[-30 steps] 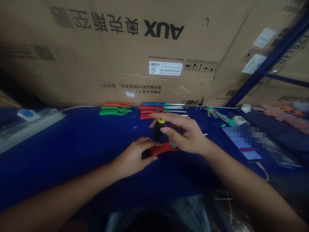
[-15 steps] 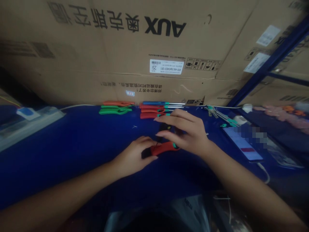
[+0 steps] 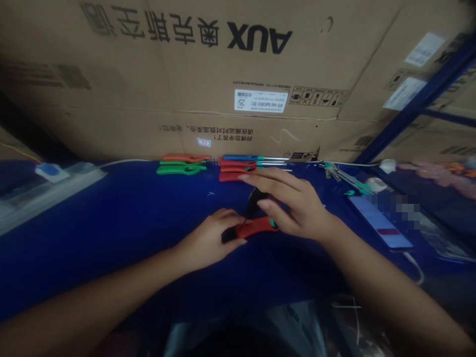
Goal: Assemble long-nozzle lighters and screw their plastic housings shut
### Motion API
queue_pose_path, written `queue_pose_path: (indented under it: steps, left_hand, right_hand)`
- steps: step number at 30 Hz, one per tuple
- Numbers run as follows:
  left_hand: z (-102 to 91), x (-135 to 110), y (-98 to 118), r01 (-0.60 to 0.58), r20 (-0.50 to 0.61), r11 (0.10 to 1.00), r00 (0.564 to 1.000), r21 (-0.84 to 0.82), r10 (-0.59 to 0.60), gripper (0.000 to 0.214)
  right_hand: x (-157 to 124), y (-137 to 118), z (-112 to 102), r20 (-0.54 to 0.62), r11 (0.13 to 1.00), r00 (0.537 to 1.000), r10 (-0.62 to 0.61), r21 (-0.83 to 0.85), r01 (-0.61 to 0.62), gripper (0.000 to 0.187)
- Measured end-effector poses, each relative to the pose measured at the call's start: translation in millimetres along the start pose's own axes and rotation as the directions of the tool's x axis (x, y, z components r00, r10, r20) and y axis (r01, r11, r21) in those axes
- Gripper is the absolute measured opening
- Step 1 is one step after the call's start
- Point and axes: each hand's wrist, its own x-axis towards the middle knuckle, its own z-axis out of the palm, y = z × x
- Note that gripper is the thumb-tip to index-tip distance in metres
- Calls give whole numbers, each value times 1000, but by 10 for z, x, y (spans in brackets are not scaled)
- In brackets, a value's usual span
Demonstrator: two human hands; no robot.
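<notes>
My left hand [image 3: 210, 238] grips the black end of a red, curved plastic handle with a teal tip [image 3: 256, 227], pinched between thumb and fingers, low over a blue tabletop [image 3: 156, 208]. My right hand [image 3: 297, 203] curls thumb and fingers around a dark-handled screwdriver [image 3: 253, 201], tilted, its thin shaft reaching down to the red handle beside my left fingertips. Behind lie a bright green plastic handle [image 3: 176, 168] and a blue plastic handle with a metal rod [image 3: 236, 157], near a brown cardboard box [image 3: 178, 99] printed upside down.
</notes>
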Motion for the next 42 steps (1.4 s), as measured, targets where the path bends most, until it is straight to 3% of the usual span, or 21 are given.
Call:
queue_pose_path:
  steps: [2,4,7,9,13,15,18,21,23,25,27,30,33,34,36,39,42]
  left_hand:
    - [-1,1,1,7,12,1000,1000,2,-7,32]
    - [0,3,2,13,15,1000,1000,3,-13,31]
    - [4,9,2,27,12,1000,1000,3,-27,30]
    - [3,13,4,31,9,999,999,6,-31,31]
    - [-11,21,15,41,7,999,999,3,-41,30]
    - [-13,25,18,54,12,999,998,0,-54,29]
    - [-4,34,23,63,22,998,998,-3,-63,29]
    - [-15,41,44,59,31,998,998,13,-59,31]
    - [-63,37,76,67,50,997,996,45,-69,36]
    - [-151,16,124,83,95,991,991,105,-93,44]
    - [-265,-24,178,96,161,973,978,211,-131,49]
    - [-434,-98,222,105,239,893,944,437,-228,47]
    - [-562,-156,174,105,254,829,924,550,-285,28]
    - [-597,-169,140,103,263,826,920,554,-292,22]
    - [-654,-179,64,82,277,844,924,530,-264,21]
    - [-704,-161,-21,87,262,874,936,479,-236,13]
    - [-701,-121,-41,94,170,859,964,504,-206,23]
  right_hand:
    - [13,-34,-6,74,989,997,33,144,-43,39]
    - [24,-64,14,51,976,998,33,214,-43,35]
    - [26,-96,71,-100,998,995,11,64,-5,25]
    - [28,-112,99,-133,999,991,28,-24,-32,27]
    - [58,-120,101,18,980,997,78,181,-80,33]
    - [65,-109,104,-29,975,998,64,215,-56,24]
    - [46,-91,128,-133,995,989,63,91,-51,17]
    - [17,-74,156,32,958,986,161,233,-164,26]
    - [17,-37,165,139,852,955,263,432,-297,31]
    - [33,47,149,101,746,923,373,559,-362,32]
    - [44,187,90,-58,739,876,479,566,-367,31]
    - [-11,469,-76,-282,854,819,501,318,-413,26]
    - [-169,746,-254,-324,865,858,399,-176,-469,15]
    - [-231,820,-298,-301,828,871,388,-300,-473,10]
    - [-342,931,-357,-261,718,841,474,-438,-541,7]
    - [-438,1011,-393,-173,542,721,671,-549,-636,15]
    - [-464,1040,-404,-123,456,636,762,-595,-662,16]
